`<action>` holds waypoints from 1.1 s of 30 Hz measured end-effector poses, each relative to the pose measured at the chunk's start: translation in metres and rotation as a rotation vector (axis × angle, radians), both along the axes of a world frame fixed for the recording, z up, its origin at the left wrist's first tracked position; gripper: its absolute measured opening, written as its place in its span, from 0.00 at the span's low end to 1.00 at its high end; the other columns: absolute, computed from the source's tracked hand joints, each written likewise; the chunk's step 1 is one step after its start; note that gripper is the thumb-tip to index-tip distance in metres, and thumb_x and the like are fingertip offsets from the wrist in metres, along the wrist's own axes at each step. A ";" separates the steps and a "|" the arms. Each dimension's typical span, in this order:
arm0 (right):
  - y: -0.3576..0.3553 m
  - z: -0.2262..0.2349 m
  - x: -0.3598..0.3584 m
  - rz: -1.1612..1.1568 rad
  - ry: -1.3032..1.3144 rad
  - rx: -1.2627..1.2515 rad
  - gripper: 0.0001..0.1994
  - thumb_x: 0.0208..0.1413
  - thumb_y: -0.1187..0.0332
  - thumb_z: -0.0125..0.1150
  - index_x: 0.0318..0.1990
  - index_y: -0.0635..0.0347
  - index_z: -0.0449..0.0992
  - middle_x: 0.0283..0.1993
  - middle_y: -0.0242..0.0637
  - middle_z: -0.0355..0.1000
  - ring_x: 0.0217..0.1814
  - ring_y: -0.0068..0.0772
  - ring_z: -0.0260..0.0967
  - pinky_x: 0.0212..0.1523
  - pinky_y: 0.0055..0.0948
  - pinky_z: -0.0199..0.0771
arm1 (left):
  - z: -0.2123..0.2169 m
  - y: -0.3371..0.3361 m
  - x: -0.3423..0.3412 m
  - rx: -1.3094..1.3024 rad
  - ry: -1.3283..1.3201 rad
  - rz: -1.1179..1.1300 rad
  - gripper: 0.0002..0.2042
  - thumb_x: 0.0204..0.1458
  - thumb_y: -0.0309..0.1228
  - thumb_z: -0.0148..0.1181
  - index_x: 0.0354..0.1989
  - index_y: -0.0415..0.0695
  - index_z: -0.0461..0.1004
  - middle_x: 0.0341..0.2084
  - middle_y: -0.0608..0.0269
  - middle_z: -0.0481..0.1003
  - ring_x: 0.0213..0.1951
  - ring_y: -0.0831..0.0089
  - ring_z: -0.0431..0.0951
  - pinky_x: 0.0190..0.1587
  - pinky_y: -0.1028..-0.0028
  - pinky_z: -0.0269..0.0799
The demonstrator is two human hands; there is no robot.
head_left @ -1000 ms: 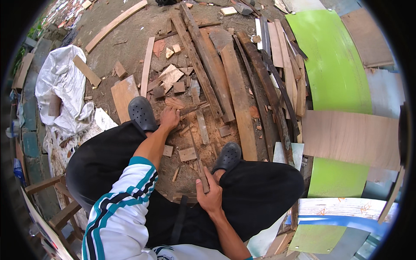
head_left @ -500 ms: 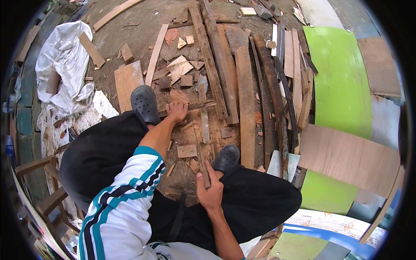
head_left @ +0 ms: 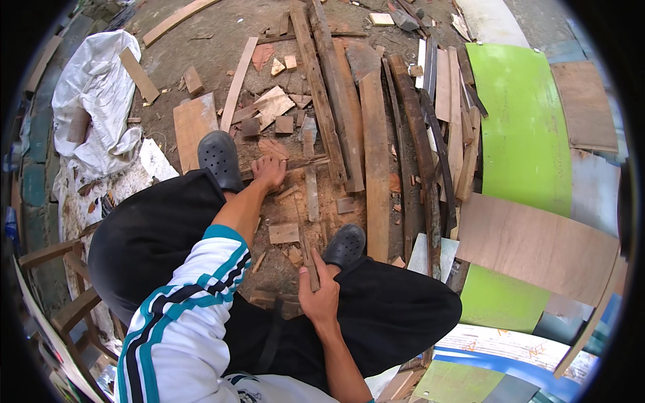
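Note:
My left hand (head_left: 270,173) is closed over a short dark wooden strip (head_left: 306,162) lying crosswise near the ground, its far end meeting a long beam. Beneath that strip, a narrow grey-brown board (head_left: 311,181) runs lengthwise through sawdust. In my right hand (head_left: 320,290) is a slim brown wooden stick (head_left: 307,258), gripped at its near end, with fingers and thumb along its sides. Its thin far end points away from me, beside a small pale wood block (head_left: 284,233); whether it carries a blade cannot be made out. My two feet in dark clogs (head_left: 220,160) flank the work.
Long timber beams (head_left: 376,161) lie to the right, past them green sheets (head_left: 524,127) and a plywood panel (head_left: 537,245). A white sack (head_left: 94,101) sits at far left, above a wooden frame (head_left: 74,312). Offcuts (head_left: 272,107) litter the dirt ahead.
The whole view has shifted slightly, so things sit a little further left. Both hands keep their holds, with no clear movement of the strip or the stick.

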State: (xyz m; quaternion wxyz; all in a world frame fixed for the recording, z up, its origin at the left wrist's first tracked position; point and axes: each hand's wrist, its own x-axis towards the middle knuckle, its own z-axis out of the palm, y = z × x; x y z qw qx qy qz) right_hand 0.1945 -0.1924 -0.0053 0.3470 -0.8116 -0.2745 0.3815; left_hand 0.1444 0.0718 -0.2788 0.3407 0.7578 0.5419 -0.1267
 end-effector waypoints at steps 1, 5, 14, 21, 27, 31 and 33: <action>0.002 0.002 -0.001 -0.008 0.024 -0.012 0.23 0.60 0.66 0.58 0.63 0.60 0.71 0.42 0.57 0.78 0.45 0.47 0.79 0.45 0.35 0.75 | -0.002 0.000 -0.002 0.014 -0.008 -0.003 0.30 0.66 0.49 0.33 0.64 0.37 0.64 0.65 0.44 0.60 0.67 0.51 0.53 0.68 0.51 0.37; 0.024 -0.017 0.005 0.080 -0.136 0.004 0.24 0.60 0.67 0.57 0.63 0.66 0.68 0.38 0.57 0.78 0.38 0.49 0.80 0.41 0.37 0.77 | 0.000 0.001 0.003 -0.010 0.030 -0.008 0.29 0.66 0.48 0.33 0.63 0.36 0.64 0.64 0.41 0.60 0.67 0.49 0.52 0.68 0.50 0.37; 0.019 -0.002 0.002 0.015 0.003 -0.018 0.23 0.61 0.66 0.57 0.63 0.63 0.70 0.43 0.60 0.77 0.45 0.54 0.78 0.48 0.36 0.74 | -0.008 -0.003 0.000 0.038 -0.005 -0.010 0.28 0.66 0.48 0.35 0.60 0.37 0.66 0.62 0.39 0.61 0.67 0.46 0.52 0.68 0.48 0.37; 0.022 -0.016 0.003 0.050 -0.013 -0.038 0.24 0.61 0.66 0.56 0.64 0.62 0.69 0.37 0.60 0.77 0.38 0.54 0.78 0.42 0.38 0.75 | -0.010 0.000 -0.003 0.019 -0.018 -0.027 0.28 0.66 0.49 0.35 0.60 0.37 0.65 0.61 0.40 0.61 0.67 0.47 0.52 0.68 0.48 0.37; 0.028 -0.016 0.005 0.056 -0.063 -0.034 0.24 0.61 0.66 0.57 0.64 0.62 0.69 0.35 0.55 0.79 0.34 0.48 0.79 0.40 0.34 0.75 | -0.006 0.006 -0.008 -0.056 -0.048 -0.068 0.29 0.65 0.49 0.35 0.65 0.40 0.61 0.63 0.41 0.59 0.68 0.46 0.49 0.69 0.48 0.34; 0.043 -0.028 0.011 0.072 0.021 -0.153 0.24 0.61 0.67 0.57 0.64 0.61 0.69 0.40 0.56 0.79 0.39 0.47 0.80 0.43 0.33 0.75 | -0.002 -0.007 -0.016 0.017 -0.140 0.044 0.33 0.65 0.52 0.33 0.73 0.45 0.48 0.72 0.40 0.45 0.74 0.45 0.34 0.71 0.46 0.23; 0.034 -0.018 0.013 0.049 0.011 -0.100 0.24 0.61 0.67 0.56 0.64 0.61 0.69 0.44 0.57 0.78 0.43 0.48 0.80 0.45 0.32 0.75 | 0.007 -0.017 -0.017 -0.031 0.009 0.043 0.35 0.65 0.55 0.32 0.75 0.49 0.40 0.74 0.43 0.35 0.74 0.47 0.25 0.70 0.46 0.17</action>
